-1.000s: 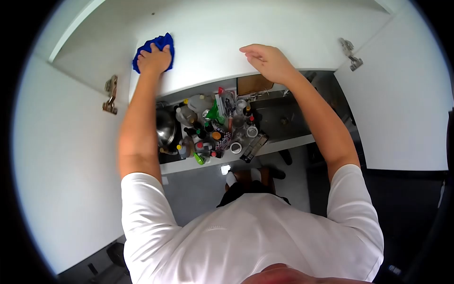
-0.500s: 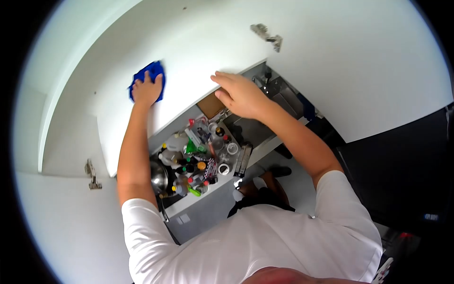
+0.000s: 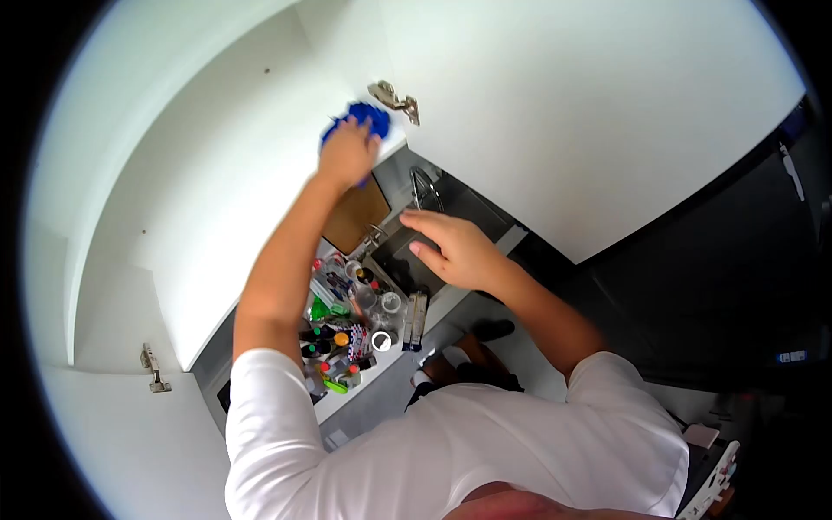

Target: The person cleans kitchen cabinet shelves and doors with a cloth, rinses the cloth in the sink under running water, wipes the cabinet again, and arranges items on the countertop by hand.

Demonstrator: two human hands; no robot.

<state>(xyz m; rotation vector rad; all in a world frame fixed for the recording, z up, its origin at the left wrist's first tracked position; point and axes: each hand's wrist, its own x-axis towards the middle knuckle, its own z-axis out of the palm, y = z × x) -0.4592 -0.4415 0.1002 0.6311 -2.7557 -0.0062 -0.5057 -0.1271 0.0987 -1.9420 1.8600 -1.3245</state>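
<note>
A crumpled blue cloth (image 3: 371, 114) lies against the white shelf of an open cabinet, near its right front corner. My left hand (image 3: 348, 154) presses on the cloth, fingers on top of it; they are slightly blurred. Some blue shows below the palm as well. My right hand (image 3: 455, 251) hovers over the sink area, holding nothing, with the thumb apart from the outstretched fingers. The white cabinet shelf (image 3: 234, 199) stretches left from the cloth.
A metal hinge (image 3: 394, 101) joins the right cabinet door (image 3: 572, 113), which stands open. Below are the sink (image 3: 472, 204), a curved faucet (image 3: 425, 186), a brown board (image 3: 357, 217) and several bottles and jars (image 3: 342, 342). Another hinge (image 3: 156, 368) is at left.
My left hand has slid the blue cloth rightward along the shelf to near the right hinge. My right hand sits lower in view, and the camera view has shifted.
</note>
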